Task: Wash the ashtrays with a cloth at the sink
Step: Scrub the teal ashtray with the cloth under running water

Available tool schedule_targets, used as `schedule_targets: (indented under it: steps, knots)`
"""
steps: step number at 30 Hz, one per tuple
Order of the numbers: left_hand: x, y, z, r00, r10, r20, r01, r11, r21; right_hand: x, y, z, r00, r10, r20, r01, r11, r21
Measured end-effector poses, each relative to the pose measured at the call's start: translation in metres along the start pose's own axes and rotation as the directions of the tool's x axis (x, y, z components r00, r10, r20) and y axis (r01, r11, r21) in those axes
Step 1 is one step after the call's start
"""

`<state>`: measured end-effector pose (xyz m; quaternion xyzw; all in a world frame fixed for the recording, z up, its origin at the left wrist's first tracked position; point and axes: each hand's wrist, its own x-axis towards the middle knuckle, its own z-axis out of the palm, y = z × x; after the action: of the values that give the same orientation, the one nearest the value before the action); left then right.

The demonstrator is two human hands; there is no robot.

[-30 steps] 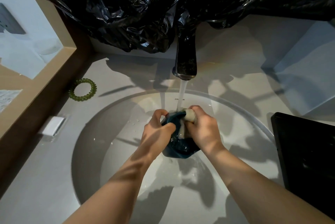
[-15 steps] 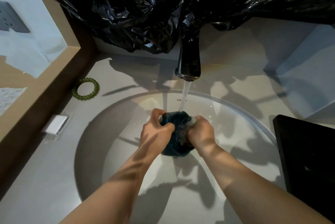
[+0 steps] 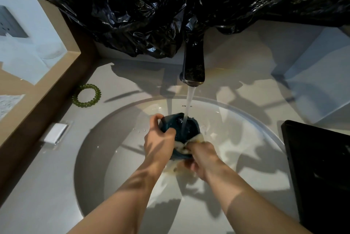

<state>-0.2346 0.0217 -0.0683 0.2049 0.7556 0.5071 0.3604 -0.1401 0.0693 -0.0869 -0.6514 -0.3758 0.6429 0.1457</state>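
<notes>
Head view: both hands over the white sink (image 3: 113,158), under running water (image 3: 189,99) from a dark faucet (image 3: 194,63). Left hand (image 3: 158,144) grips the dark teal ashtray (image 3: 192,127), thumb on the near rim, fingers curled round the far left edge. The ashtray is held above the middle of the basin, tilted with its open side up toward the camera, and the stream lands inside it. Right hand (image 3: 203,158) is clenched on a pale wet cloth (image 3: 198,137), pressing it against the ashtray's near right rim. This hand is motion-blurred, so exact finger placement can't be told. Bits of cloth show between the two hands and below the ashtray. Crumpled black plastic bag (image 3: 144,12) hangs across the top of the frame and covers the faucet's base. On the grey counter (image 3: 37,196) left of the sink: a green coiled ring (image 3: 97,93) lying flat near the back, and a small white block (image 3: 55,133) nearer the front, both well apart from the basin. A wooden frame (image 3: 47,90) runs along the counter's left edge. A flat black object (image 3: 318,167) sits just beside the sink rim on the right. Water droplets on the basin wall near the left hand.
</notes>
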Motion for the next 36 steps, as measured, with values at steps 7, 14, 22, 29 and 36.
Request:
schedule_targets:
  steps: [7,14,22,29,36]
  knots:
    - [0.010,0.003,-0.011,0.939,-0.169,0.301,0.169,0.985,0.024,0.012,-0.016,-0.019,0.920,-0.388,-0.053,0.276,0.739,-0.614]
    - [0.014,-0.005,0.000,0.967,-0.187,0.176,0.186,0.982,0.018,-0.007,-0.014,-0.027,0.749,-0.663,-0.005,0.484,0.552,-0.678]
    - [0.023,-0.009,-0.005,0.976,-0.184,0.112,0.183,0.983,0.019,-0.032,-0.007,-0.020,0.733,-0.486,0.476,0.615,0.175,-0.769]
    - [0.023,-0.007,-0.003,0.954,-0.134,0.269,0.151,0.988,-0.041,-0.022,-0.013,-0.011,0.724,-0.480,0.496,0.605,0.096,-0.791]
    - [0.021,-0.005,-0.005,0.938,-0.149,0.314,0.164,0.986,-0.023,-0.040,-0.014,-0.016,0.683,-0.402,0.610,0.707,0.155,-0.690]
